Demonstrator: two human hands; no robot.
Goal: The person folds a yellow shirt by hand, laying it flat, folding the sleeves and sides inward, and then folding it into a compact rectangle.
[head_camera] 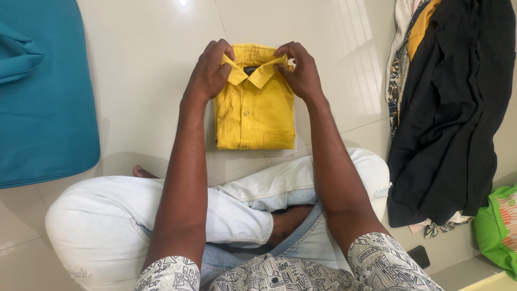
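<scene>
Yellow cotton, folded into a neat rectangle, lies on the glossy cream floor tiles (pixel 145 81) just beyond the person's crossed legs: a button-front shirt (pixel 254 110) with its placket running straight down the middle. The left hand (pixel 209 73) has its grip pinched on the collar point at about ten o'clock of the shirt; the right hand (pixel 301 71) pinches the matching point at two o'clock. To do this well, I judge both points should be drawn down evenly and pressed flat (the weave looks crisp enough to hold a crease). A teal cushion (pixel 46 102) lies at nine o'clock, and a limp dark garment pile (pixel 452 113) at three o'clock.
</scene>
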